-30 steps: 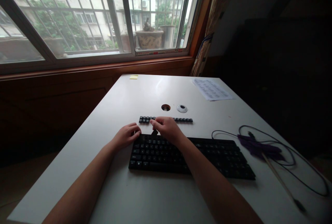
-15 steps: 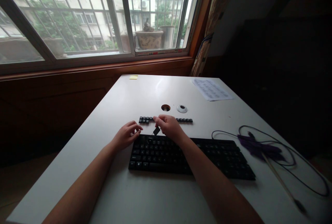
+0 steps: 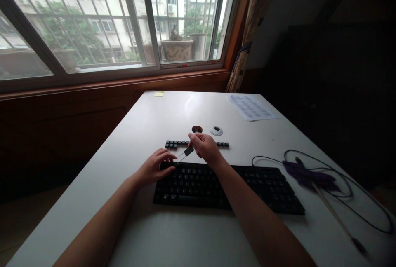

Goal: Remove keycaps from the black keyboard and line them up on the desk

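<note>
A black keyboard [image 3: 235,186] lies on the white desk [image 3: 173,110] in front of me. My right hand [image 3: 206,147] is closed on a small wire keycap puller [image 3: 185,153], held just above the keyboard's upper left corner. My left hand [image 3: 156,166] rests on the keyboard's left end, fingers curled over the top-left keys. Behind the keyboard, a row of removed black keycaps [image 3: 177,144] lies on the desk, partly hidden by my right hand.
A round cable hole [image 3: 197,129] and its white cap [image 3: 216,130] sit beyond the keycaps. A printed sheet [image 3: 251,107] lies at the back right, a yellow note [image 3: 159,93] at the back edge. A purple duster [image 3: 309,176] and looped black cable [image 3: 355,205] lie at right.
My right hand has lifted up and away from the keyboard with the puller, now above the keycap row. My left hand has slid right onto the keyboard's corner.
</note>
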A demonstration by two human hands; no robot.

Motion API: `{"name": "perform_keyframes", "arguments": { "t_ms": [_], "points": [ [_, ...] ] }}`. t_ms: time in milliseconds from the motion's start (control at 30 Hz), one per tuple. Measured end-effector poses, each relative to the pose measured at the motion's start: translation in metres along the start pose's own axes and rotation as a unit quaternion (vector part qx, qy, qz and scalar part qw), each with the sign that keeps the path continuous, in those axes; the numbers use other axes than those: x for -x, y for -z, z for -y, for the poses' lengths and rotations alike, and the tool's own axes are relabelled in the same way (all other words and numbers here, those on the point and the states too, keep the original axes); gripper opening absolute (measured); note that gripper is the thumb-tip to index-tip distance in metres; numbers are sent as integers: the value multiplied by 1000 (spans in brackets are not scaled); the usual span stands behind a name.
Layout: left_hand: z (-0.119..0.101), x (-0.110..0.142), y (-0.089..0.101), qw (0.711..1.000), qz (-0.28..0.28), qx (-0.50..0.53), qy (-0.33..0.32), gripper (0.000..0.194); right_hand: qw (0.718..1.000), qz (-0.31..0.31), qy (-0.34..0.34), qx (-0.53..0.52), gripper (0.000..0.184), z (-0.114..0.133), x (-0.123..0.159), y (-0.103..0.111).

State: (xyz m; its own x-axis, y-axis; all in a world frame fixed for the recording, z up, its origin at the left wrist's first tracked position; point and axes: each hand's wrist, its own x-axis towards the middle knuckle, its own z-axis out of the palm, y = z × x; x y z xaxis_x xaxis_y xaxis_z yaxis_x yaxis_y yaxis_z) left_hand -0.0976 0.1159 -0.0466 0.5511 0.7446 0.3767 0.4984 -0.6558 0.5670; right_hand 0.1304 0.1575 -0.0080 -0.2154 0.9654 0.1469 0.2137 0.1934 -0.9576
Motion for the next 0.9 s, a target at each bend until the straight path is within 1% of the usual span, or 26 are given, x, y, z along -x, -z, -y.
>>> {"name": "perform_keyframes", "arguments": {
  "t_ms": [67, 133, 267, 333, 367, 467, 600, 900],
  "points": [
    [0, -1, -2, 1000, -2, -20, 3, 22, 1000, -21, 0, -19, 46, 1, -2, 6],
    [-1, -2, -5, 999, 2, -49, 2, 19, 999, -51, 3, -13, 45, 1, -5, 15],
    [-7, -4, -8, 997, 19, -80, -7, 18, 992, -113, 26, 58, 46, 2, -7, 38],
    [-9, -4, -10, 997, 22, -78, -12, 19, 987, -128, 31, 96, 47, 2, -7, 49],
    [-10, -4, -11, 997, 21, -77, -13, 19, 985, -124, 28, 114, 47, 3, -7, 53],
    [-10, -5, -14, 997, 13, -79, -15, 18, 981, -75, 7, 176, 46, 4, -5, 62],
    [-8, -5, -16, 997, 9, -78, -16, 17, 968, 0, -10, 250, 41, 9, -2, 66],
    [-9, -6, -16, 999, 0, -43, -25, 11, 949, 115, -38, 290, 34, 14, 1, 60]
  ]
}}
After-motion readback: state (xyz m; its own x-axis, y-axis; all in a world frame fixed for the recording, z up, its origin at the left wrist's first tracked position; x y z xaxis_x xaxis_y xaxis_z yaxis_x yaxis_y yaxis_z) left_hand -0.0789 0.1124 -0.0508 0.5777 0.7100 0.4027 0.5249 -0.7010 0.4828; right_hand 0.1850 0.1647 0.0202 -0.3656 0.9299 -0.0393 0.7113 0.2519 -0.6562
